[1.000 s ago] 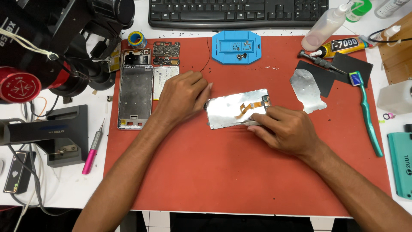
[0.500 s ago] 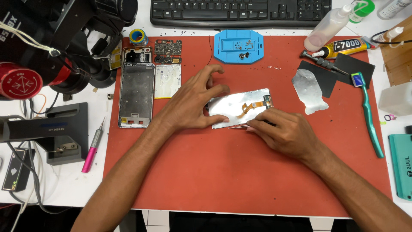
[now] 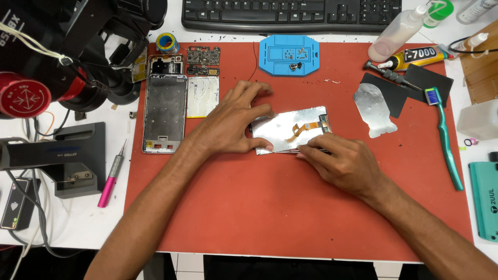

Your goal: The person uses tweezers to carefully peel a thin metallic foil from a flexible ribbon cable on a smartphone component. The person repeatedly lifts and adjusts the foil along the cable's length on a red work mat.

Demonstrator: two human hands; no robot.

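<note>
Pressing the silver screen panel (image 3: 290,129), left hand (image 3: 233,122) splayed, right hand (image 3: 342,161) pinching tweezers (image 3: 306,151).

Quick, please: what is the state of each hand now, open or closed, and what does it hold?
Left hand: open, fingers spread, pressing on the left end of the silver screen panel.
Right hand: closed, pinching a thin dark tool at the panel's lower edge.

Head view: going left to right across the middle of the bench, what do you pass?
Pink screwdriver → phone frame → left hand → silver display panel → right hand → shiny metal plate → green toothbrush → teal case.
</note>
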